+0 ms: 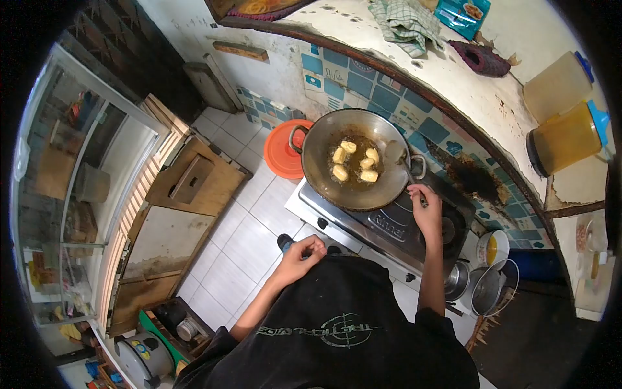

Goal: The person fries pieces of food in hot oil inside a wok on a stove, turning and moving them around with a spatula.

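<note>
A large metal wok (317,165) sits on the left burner of a gas stove (376,227). Several yellow pieces of food (368,175) lie in bubbling oil at its bottom. My right hand (426,211) is closed round the handle of a metal spatula (394,152), whose head rests inside the wok on the right side, beside the food. Near the front of my shirt, my left hand (303,254) is held with its fingers curled in; whether anything is in them is hidden.
An orange lidded bucket (278,152) stands left of the wok. Metal pots (457,279) and a strainer (487,293) are right of the stove. Above runs a shelf with a cloth (405,26) and an oil jug (564,139). A wooden cabinet (178,227) stands left.
</note>
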